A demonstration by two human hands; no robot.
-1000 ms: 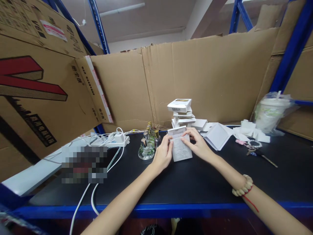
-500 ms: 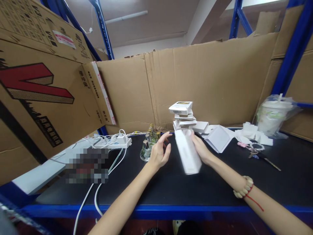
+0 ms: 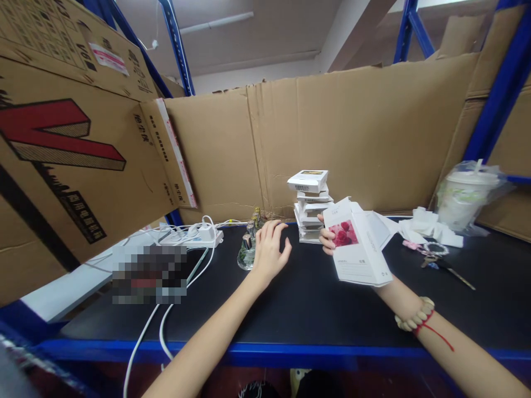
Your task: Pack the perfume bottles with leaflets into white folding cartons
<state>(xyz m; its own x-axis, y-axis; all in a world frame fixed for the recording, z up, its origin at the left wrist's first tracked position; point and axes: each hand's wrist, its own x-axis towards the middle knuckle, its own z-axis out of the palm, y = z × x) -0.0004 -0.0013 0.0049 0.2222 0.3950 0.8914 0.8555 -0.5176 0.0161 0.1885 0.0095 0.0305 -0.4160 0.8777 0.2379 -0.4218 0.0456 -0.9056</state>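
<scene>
In my right hand (image 3: 327, 240) is a white carton (image 3: 359, 257) with a picture of red roses, tilted over the black tabletop; its upper end has flaps standing out. My fingers wrap round its left edge. My left hand (image 3: 271, 249) is beside the glass bottles (image 3: 245, 255) with silver and gold caps, fingers spread and curved, partly covering them. No object shows in its grasp, and whether it touches a bottle is unclear. Behind and between the hands rises a stack of small white boxes (image 3: 311, 213).
A white power strip (image 3: 207, 236) with cables lies at the left, near a pixelated area. At the right are crumpled white paper (image 3: 427, 226), keys (image 3: 433, 260) and a bagged cup (image 3: 464, 199). Cardboard (image 3: 365, 127) walls the back.
My right hand has turned the carton, so its rose picture now shows, and moved it to the right. My left hand has shifted slightly over the bottles.
</scene>
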